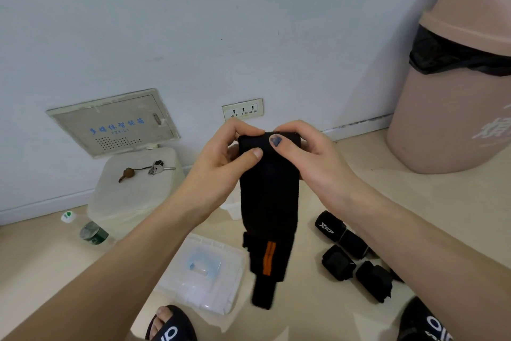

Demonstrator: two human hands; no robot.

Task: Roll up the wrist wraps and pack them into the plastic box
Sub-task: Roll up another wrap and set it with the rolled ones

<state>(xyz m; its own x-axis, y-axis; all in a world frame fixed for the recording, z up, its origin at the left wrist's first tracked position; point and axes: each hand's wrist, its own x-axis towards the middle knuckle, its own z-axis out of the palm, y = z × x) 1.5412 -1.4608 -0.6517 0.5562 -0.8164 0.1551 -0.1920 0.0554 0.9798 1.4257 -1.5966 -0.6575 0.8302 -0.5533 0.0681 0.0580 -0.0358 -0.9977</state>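
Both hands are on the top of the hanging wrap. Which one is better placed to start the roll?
Probably the right hand: its thumb lies across the wrist wrap's top edge, ready to curl it over. The left hand pinches the side, steadying it.

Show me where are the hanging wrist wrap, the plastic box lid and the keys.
hanging wrist wrap [266,202]: head view, middle of the black band.
plastic box lid [221,285]: head view, clear flat panel on the floor.
keys [154,168]: head view, the metal bunch.
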